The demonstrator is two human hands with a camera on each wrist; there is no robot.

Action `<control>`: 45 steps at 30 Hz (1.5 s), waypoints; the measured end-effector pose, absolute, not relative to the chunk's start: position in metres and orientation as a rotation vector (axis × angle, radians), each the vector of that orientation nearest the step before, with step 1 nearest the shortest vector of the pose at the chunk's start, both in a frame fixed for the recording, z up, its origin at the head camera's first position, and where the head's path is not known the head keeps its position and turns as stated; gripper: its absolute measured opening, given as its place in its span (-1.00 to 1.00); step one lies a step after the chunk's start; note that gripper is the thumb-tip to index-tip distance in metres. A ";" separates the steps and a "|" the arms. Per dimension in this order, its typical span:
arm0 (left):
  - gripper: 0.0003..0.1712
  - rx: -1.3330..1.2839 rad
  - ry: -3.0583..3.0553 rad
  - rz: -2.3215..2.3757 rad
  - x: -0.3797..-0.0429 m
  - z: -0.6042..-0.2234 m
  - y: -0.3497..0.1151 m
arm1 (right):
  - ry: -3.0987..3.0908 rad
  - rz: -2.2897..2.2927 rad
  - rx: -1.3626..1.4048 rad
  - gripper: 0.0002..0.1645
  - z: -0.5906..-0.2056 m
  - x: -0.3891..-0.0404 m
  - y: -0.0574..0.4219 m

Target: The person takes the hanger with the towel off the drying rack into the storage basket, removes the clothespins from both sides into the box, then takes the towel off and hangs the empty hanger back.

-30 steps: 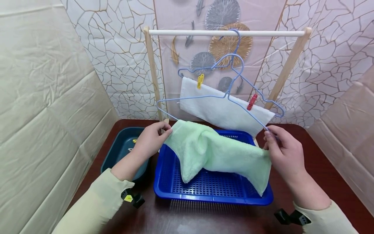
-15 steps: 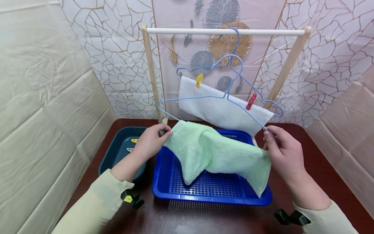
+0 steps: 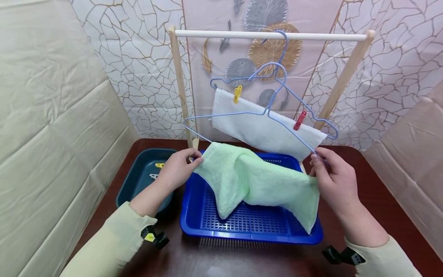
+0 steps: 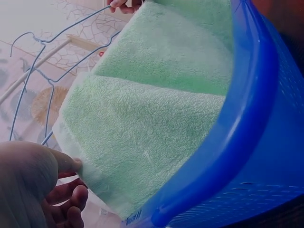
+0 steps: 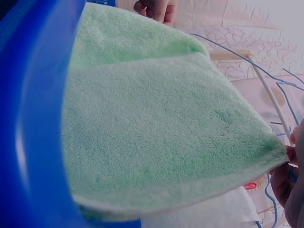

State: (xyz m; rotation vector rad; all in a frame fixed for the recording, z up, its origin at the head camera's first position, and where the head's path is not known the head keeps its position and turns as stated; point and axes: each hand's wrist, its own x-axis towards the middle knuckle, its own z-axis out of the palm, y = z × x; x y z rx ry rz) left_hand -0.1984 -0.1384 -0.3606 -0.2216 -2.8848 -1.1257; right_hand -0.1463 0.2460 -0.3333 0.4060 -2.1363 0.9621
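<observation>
A pale green towel [image 3: 270, 181] hangs folded over the lower bar of a blue wire hanger [image 3: 225, 115], above a blue basket [image 3: 252, 235]. My left hand [image 3: 180, 165] pinches the towel's upper left corner between thumb and finger; in the left wrist view the thumb presses on the towel edge [image 4: 78, 178]. With my right hand [image 3: 335, 177] I grip the hanger's right end together with the towel's upper right corner. The towel sags with a fold left of its middle, and its lower right corner droops near the basket's front rim. Most of the lower bar is hidden under the cloth.
Behind, a white towel [image 3: 256, 129] hangs from another blue hanger [image 3: 301, 100] on the rack's white rail [image 3: 225, 34]. A yellow clothespin [image 3: 237, 94] and a red clothespin [image 3: 299, 120] hold it. A dark teal tray [image 3: 133, 181] with clothespins stands left.
</observation>
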 end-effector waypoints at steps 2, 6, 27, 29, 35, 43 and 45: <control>-0.81 -0.215 -2.890 -1.126 -0.198 -0.361 -0.139 | -2.140 0.967 0.407 -0.78 -0.332 -0.146 0.245; -0.82 -0.225 -2.888 -1.140 -0.199 -0.364 -0.138 | -2.141 0.961 0.397 -0.77 -0.331 -0.145 0.245; -0.82 -0.214 -2.964 -1.074 -0.199 -0.372 -0.136 | -2.131 0.993 0.399 -0.79 -0.333 -0.146 0.245; -0.82 -0.217 -2.967 -1.070 -0.199 -0.372 -0.136 | -2.135 0.995 0.399 -0.79 -0.333 -0.146 0.245; -0.81 -0.205 -2.964 -1.081 -0.199 -0.371 -0.135 | -2.125 0.995 0.425 -0.77 -0.333 -0.146 0.244; -0.78 -0.183 -2.952 -1.132 -0.197 -0.365 -0.134 | -2.131 0.966 0.445 -0.77 -0.332 -0.144 0.244; -0.75 -0.190 -2.942 -1.139 -0.197 -0.364 -0.133 | -2.135 0.953 0.450 -0.77 -0.333 -0.144 0.244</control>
